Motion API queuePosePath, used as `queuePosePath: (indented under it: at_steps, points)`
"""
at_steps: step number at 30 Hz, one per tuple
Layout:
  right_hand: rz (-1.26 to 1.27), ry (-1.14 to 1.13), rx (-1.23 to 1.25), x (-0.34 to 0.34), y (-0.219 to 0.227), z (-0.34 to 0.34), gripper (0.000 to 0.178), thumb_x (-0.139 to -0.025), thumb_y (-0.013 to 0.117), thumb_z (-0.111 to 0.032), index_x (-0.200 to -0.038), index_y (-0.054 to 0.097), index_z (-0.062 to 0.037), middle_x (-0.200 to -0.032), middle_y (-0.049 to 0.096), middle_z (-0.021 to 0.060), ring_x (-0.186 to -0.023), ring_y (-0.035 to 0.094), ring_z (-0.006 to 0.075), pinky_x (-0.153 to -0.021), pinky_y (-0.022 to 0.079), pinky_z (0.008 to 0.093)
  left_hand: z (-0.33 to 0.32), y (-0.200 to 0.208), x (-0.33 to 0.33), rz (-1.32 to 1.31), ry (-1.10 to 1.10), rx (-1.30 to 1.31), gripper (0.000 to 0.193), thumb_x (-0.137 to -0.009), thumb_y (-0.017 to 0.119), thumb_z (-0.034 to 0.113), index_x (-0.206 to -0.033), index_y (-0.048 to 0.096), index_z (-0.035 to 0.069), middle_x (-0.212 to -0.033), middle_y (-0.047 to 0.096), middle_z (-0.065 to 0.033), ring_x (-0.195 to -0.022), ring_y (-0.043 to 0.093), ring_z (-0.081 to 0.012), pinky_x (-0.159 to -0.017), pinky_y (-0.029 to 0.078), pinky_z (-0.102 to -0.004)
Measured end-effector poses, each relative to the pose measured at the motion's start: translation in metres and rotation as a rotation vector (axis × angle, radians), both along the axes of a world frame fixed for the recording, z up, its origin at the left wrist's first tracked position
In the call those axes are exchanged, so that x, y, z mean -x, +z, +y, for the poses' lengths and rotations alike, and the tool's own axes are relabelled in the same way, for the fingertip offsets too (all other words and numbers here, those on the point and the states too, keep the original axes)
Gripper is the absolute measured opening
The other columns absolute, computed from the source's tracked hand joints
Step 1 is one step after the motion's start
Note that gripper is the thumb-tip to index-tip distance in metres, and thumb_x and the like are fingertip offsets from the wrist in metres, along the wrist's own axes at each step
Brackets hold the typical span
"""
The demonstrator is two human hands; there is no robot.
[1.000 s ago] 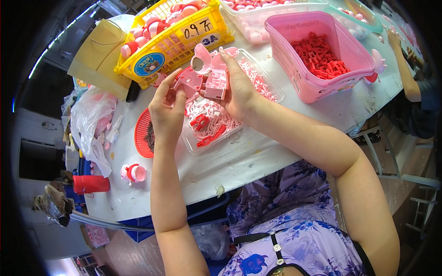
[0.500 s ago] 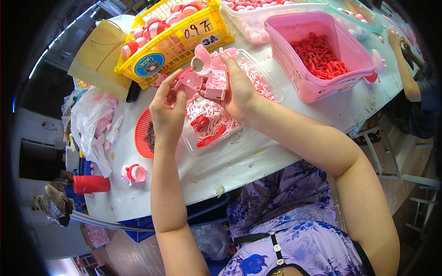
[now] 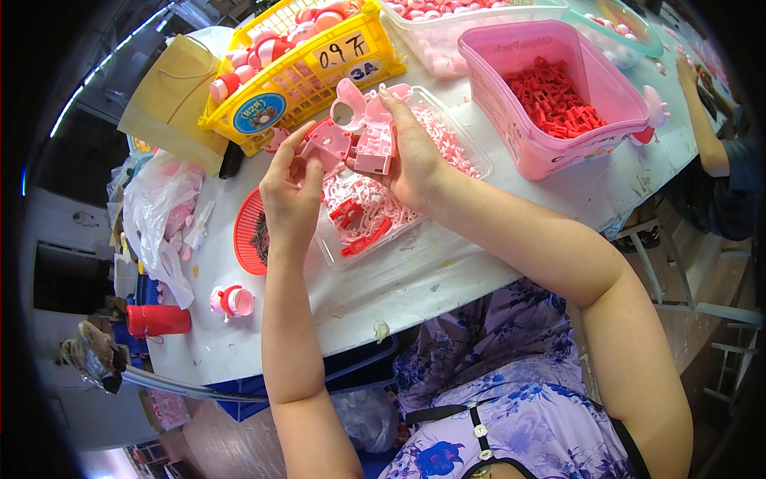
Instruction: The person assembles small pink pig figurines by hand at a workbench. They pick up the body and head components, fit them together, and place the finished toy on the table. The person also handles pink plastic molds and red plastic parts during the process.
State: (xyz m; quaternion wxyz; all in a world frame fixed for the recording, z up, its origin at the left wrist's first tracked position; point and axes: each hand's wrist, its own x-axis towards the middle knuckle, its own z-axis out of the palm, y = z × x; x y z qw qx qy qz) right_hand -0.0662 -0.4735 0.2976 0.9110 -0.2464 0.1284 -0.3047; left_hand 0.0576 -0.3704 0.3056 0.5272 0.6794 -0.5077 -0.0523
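Note:
Above a clear plastic tray [image 3: 477,156], my left hand [image 3: 289,191] pinches a pink moulded plastic shell [image 3: 329,142] with its inner side showing. My right hand [image 3: 418,164] is closed round a pink plastic toy body [image 3: 373,145], which has a boxy lower end and rounded lobes on top. The two pink parts are close together; whether they are joined I cannot tell. Beneath them the tray holds many small pale pink pieces [image 3: 359,199] and a few red clips [image 3: 367,237]. Beside my left wrist stands a round red basket [image 3: 244,231] with dark small bits inside.
At the back is a yellow basket [image 3: 299,100] of pink and red parts. A pink tub [image 3: 511,120] of red pieces stands right, near a clear bin [image 3: 423,32]. Left lie plastic bags [image 3: 163,191], a red cylinder [image 3: 159,320] and a small toy part [image 3: 239,301]. Another person's arm [image 3: 702,128] shows far right.

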Motion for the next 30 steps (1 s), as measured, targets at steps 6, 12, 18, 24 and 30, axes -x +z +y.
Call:
queuePosePath:
  at_steps: [6,12,18,24,30]
  points:
    - [-0.01,0.005,-0.004,-0.0008,0.0005,0.0005,0.046,-0.098,0.038,-0.044,-0.13,0.042,-0.0106,-0.119,0.057,0.0082,-0.106,0.061,0.0199,-0.087,0.053,0.0376,0.001,-0.0002,-0.001,0.01,-0.001,-0.009,0.034,-0.089,0.056,0.002,-0.123,0.058,0.004,-0.09,0.063,-0.0018,-0.071,0.054,-0.0046,-0.067,0.046,-0.0207]
    - [-0.015,0.003,-0.008,-0.0007,-0.0007,-0.0005,0.046,-0.098,0.038,-0.043,-0.13,0.041,-0.0101,-0.119,0.057,0.0087,-0.106,0.061,0.0202,-0.086,0.053,0.0372,0.0012,0.0038,0.0002,0.02,-0.017,-0.088,0.034,-0.092,0.051,-0.002,-0.127,0.051,-0.001,-0.109,0.064,-0.0091,-0.094,0.062,-0.0104,-0.081,0.05,-0.0232]
    - [-0.009,-0.002,0.001,0.0009,0.0027,0.002,0.046,-0.098,0.038,-0.044,-0.128,0.041,-0.0097,-0.117,0.057,0.0095,-0.104,0.061,0.0201,-0.081,0.055,0.037,0.0008,-0.0014,-0.0031,0.02,-0.006,-0.019,0.033,-0.091,0.055,0.002,-0.124,0.057,0.004,-0.083,0.061,-0.0008,-0.069,0.052,-0.0034,-0.062,0.044,-0.0198]
    - [-0.019,0.007,-0.003,-0.0003,-0.0004,0.0002,0.045,-0.097,0.04,-0.045,-0.125,0.044,-0.0102,-0.114,0.058,0.0094,-0.1,0.062,0.0198,-0.081,0.055,0.0366,-0.0006,0.0022,0.0008,0.116,-0.062,0.008,0.034,-0.091,0.052,0.0,-0.125,0.054,0.0,-0.098,0.064,-0.006,-0.08,0.059,-0.0069,-0.071,0.05,-0.0226]
    - [-0.036,0.043,-0.01,-0.0003,-0.0003,0.001,0.045,-0.096,0.043,-0.046,-0.123,0.046,-0.0096,-0.108,0.061,0.0085,-0.097,0.063,0.019,-0.085,0.053,0.0363,0.0008,0.0048,-0.0059,0.387,-0.138,-0.016,0.036,-0.089,0.045,-0.004,-0.125,0.051,-0.004,-0.104,0.063,-0.0108,-0.09,0.064,-0.0151,-0.081,0.055,-0.0308]
